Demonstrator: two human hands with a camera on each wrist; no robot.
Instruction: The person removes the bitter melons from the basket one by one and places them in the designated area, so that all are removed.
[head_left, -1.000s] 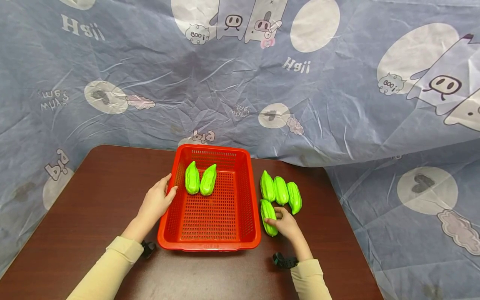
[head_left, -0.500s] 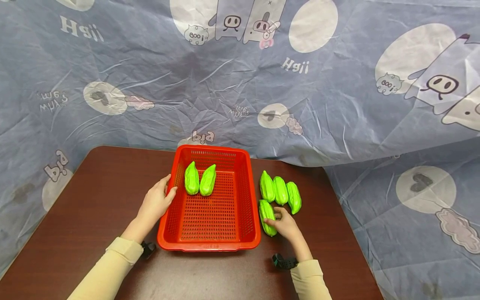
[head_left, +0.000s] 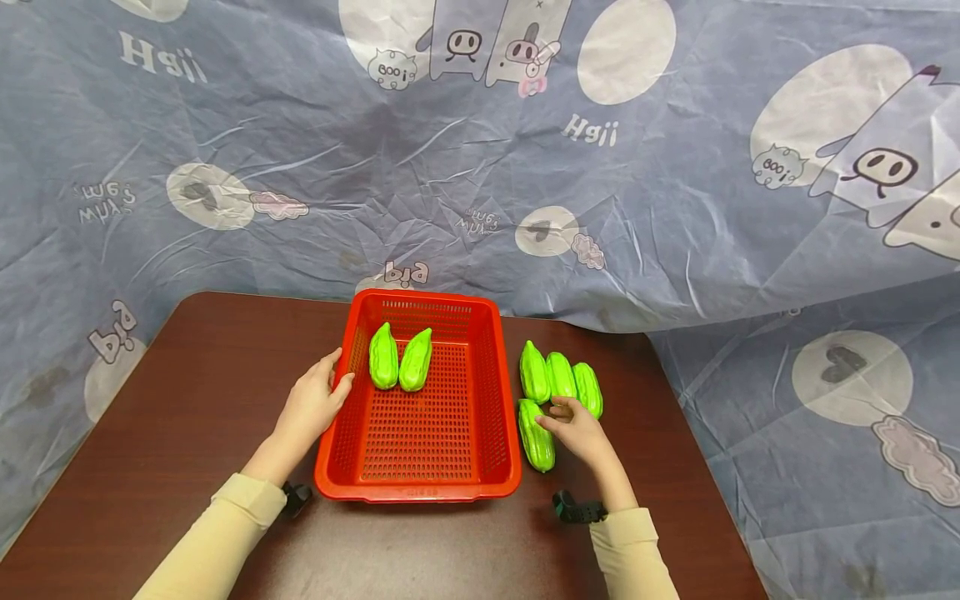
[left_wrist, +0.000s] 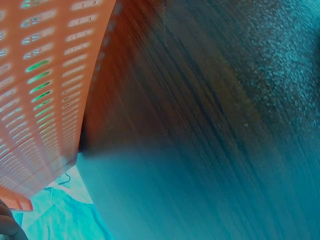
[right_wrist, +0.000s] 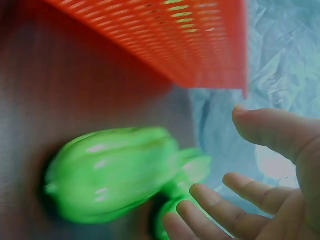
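A red perforated basket (head_left: 420, 492) stands on the table, with two bright green, ribbed, gourd-shaped vegetables (head_left: 384, 358) side by side in its far left part. My left hand (head_left: 313, 400) holds the basket's left rim, thumb on the inner side. To the right of the basket lies another green gourd (head_left: 537, 446), with several more gourds (head_left: 534, 372) in a row behind it. My right hand (head_left: 579, 429) hovers just right of the nearer gourd, fingers spread. In the right wrist view that gourd (right_wrist: 115, 175) sits apart from the open fingers, and nothing is held.
The dark brown table (head_left: 187, 383) runs up to a grey-blue printed cloth (head_left: 480, 167) hanging behind it and along the right. The basket's wall (right_wrist: 150, 35) rises close beside the nearer gourd. A black band (head_left: 577, 508) is on the right wrist.
My right hand has let go of the nearer gourd and moved slightly up and right. That gourd stays in nearly the same spot. The left hand and basket have not moved.
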